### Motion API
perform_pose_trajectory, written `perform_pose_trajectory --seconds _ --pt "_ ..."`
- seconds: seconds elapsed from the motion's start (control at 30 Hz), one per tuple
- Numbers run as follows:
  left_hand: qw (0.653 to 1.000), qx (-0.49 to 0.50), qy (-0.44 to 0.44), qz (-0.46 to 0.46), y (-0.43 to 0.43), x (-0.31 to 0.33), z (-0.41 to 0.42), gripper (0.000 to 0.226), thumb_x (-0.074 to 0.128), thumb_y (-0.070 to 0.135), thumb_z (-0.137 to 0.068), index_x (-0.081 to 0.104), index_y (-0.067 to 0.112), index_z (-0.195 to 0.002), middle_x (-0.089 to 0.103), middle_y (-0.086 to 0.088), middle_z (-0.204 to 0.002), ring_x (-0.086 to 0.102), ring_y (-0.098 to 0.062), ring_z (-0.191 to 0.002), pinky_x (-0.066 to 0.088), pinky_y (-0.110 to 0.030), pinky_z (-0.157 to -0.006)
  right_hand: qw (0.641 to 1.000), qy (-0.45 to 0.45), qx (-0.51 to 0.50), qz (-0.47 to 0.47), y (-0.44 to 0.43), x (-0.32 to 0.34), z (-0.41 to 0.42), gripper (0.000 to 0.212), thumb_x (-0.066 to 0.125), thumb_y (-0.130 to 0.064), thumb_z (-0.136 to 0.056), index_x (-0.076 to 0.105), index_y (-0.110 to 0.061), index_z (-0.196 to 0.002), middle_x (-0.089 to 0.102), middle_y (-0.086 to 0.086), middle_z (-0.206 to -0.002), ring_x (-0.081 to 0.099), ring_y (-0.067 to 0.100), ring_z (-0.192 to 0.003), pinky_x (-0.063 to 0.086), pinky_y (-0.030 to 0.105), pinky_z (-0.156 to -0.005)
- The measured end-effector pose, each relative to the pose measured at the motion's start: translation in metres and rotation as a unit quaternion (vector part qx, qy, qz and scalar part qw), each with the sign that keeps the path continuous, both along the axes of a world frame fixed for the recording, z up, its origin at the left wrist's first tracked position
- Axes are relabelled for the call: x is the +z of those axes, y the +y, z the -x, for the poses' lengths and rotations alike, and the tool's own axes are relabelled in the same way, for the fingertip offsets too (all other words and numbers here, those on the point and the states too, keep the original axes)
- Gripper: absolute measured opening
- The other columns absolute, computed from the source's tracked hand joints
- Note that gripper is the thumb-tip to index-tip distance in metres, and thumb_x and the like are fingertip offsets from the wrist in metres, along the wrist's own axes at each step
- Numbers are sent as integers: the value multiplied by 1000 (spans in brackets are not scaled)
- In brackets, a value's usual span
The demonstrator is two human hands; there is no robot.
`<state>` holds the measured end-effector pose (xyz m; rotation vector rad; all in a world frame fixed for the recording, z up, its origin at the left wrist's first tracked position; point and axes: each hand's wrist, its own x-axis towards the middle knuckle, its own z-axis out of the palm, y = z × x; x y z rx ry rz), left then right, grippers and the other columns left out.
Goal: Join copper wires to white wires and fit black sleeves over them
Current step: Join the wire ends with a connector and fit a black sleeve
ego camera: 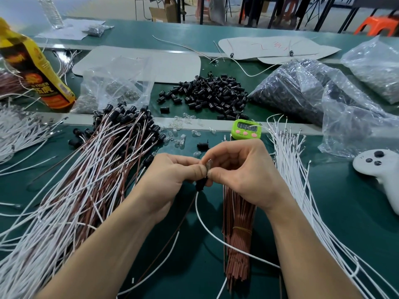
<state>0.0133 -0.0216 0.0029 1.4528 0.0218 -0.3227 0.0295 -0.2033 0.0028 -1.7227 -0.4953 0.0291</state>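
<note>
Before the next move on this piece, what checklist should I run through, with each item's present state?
1. Grip: left hand and right hand both pinch the black sleeve at its top: ok.
2. White wire leaves the sleeve's lower end: ok.
3. Copper wire leaves it alongside: ok.
4. Joint inside the sleeve: hidden, cannot tell.
5. Pile of loose sleeves stocked on the table: ok.
</note>
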Motion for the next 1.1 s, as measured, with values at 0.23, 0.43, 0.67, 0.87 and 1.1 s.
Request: perform_pose_trajectory --seconds 0.23,0.43,0.67,0.87,1.1 --pt "996 8 -40 -83 -1 -3 -1 17 73 -1 -84 82 10 -75 75 -18 -72 68 -18 -68 56 -21 -69 999 3 -12 32 -2 -1 -1 23 75 10 -74 79 -10 -83 76 6 -70 77 22 -65 60 29 -62" --pt "999 15 -18 -41 -5 -2 1 13 74 -2 -83 81 5 -74 74 -20 -73 68 -20 -69 56 -24 -70 1000 7 -7 9 -6 0 -1 24 75 12 -73 80 -11 -81 76 6 -68 76 21 -61 55 22 -58" --pt "999 19 -24 -30 -3 -1 2 9 72 -7 -81 79 -2 -76 73 -22 -71 67 -22 -68 55 -25 -70 1000 4 2 5 -4 2 0 22 78 6 -73 81 -14 -82 76 6 -68 75 25 -61 56 26 -58" --pt "998 7 -23 -53 -5 -2 1 7 74 -1 -84 80 0 -80 75 -19 -74 67 -16 -69 54 -22 -69 1000 22 5 18 -8 2 -1 22 77 7 -73 81 -12 -82 76 7 -68 73 21 -61 54 25 -59" --pt "999 -19 3 -40 -3 0 1 9 73 6 -87 82 5 -87 77 -17 -83 70 -16 -77 53 -22 -75 999 47 11 -19 -9 2 -2 22 74 11 -72 79 -9 -81 75 12 -69 73 28 -63 56 28 -59"
